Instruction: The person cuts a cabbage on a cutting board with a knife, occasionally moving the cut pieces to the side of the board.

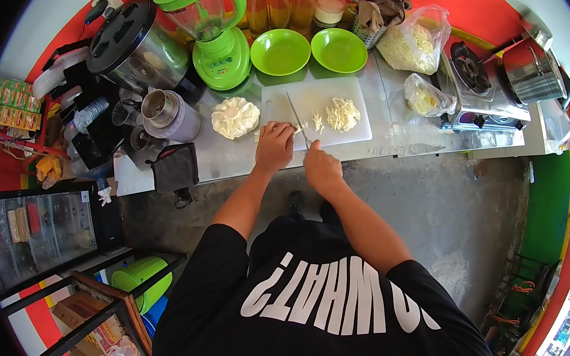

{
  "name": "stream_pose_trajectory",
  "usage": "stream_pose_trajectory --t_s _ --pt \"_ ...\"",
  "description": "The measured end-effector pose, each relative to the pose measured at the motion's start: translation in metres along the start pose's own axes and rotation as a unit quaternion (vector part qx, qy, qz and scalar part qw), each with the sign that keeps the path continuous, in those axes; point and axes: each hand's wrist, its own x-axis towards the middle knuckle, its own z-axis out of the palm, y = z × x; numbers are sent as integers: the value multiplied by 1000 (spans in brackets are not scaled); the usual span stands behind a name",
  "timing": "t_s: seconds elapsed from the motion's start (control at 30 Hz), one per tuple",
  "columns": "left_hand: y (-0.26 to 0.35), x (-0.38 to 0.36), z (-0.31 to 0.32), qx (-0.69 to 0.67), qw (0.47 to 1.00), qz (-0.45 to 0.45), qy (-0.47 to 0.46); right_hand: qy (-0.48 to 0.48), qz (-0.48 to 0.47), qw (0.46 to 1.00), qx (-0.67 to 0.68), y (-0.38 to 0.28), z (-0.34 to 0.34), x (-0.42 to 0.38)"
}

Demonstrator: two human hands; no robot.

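Note:
My right hand [324,165] grips a kitchen knife [295,111], its blade angled up and left over the white cutting board [351,135]. Beside the blade, my left hand [275,145] has its fingers curled down on a small pale vegetable piece, mostly hidden under the fingertips. On the board to the right lie a mound of pale shredded vegetable [343,115] and a smaller pile of shreds [316,121]. A pale, ruffled vegetable chunk that looks like cabbage [235,117] rests on the metal counter left of the board.
Two green bowls [280,52] stand behind the board, with a green blender [222,59] to their left. A clear bag of shreds [409,46], a smaller bag [429,96] and a gas stove [485,94] are at right. A metal-topped container [171,115] stands at left.

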Motion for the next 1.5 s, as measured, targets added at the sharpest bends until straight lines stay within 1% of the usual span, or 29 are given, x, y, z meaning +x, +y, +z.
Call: stream_pose_trajectory --t_s 0.07,0.1,0.2,0.37,0.6,0.7,0.87,0.93,1.03,1.27,1.33,1.4,1.5 --pt "-2 -1 2 4 1000 -5 -4 18 7 1000 2 1 22 -2" --pt "-2 0 2 4 1000 -6 -3 35 14 999 6 1 26 -2" --pt "-2 -1 1 1 1000 -9 -5 42 16 999 17 4 26 8" --pt "0 0 0 3 1000 -9 -9 21 -1 1000 -5 4 9 10" --pt "-3 -3 3 1 1000 -11 -2 33 17 999 -19 2 33 5" --pt "-3 -3 3 6 1000 -8 0 20 8 1000 -12 3 22 14" --pt "-1 -1 0 8 1000 -6 -10 6 7 1000 -4 -4 9 6" --pt "-2 -1 2 4 1000 -7 -5 1 11 1000 -4 -3 17 4" --pt "-3 -3 4 1 1000 -10 0 18 25 999 10 -2 31 7" --pt "-2 -1 1 10 1000 -3 -3 1 0 1000 -14 -3 8 8" --pt "-2 -2 1 5 1000 -4 -5 1 -5 1000 -16 -3 12 5" --pt "-3 -1 3 2 1000 -7 -5 19 17 1000 1 -4 24 5" --pt "-5 -2 4 -2 1000 -4 3 42 11 999 16 -1 32 10"
